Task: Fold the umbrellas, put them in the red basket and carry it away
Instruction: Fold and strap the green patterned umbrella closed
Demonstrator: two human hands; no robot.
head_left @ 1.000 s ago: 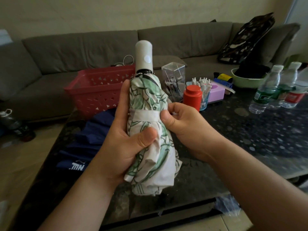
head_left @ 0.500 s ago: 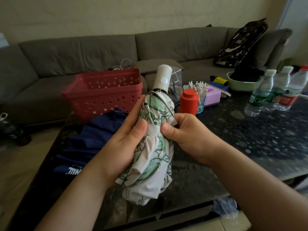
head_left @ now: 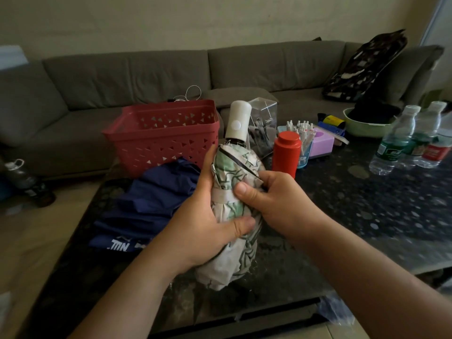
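umbrella [head_left: 234, 174] more upright than 0.5 s ago | left hand [head_left: 208, 223] grips it | right hand [head_left: 274, 204] pinches strap [head_left: 223, 195]

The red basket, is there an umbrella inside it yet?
No, the red basket shows only its bare perforated walls, while both hands grip the green-and-white umbrella and the blue umbrella lies on the table.

Umbrella [head_left: 234, 189] upright btwn hands, basket [head_left: 163, 135] behind-left on table [head_left: 367, 216], 2nd umbrella [head_left: 151, 206] before basket.
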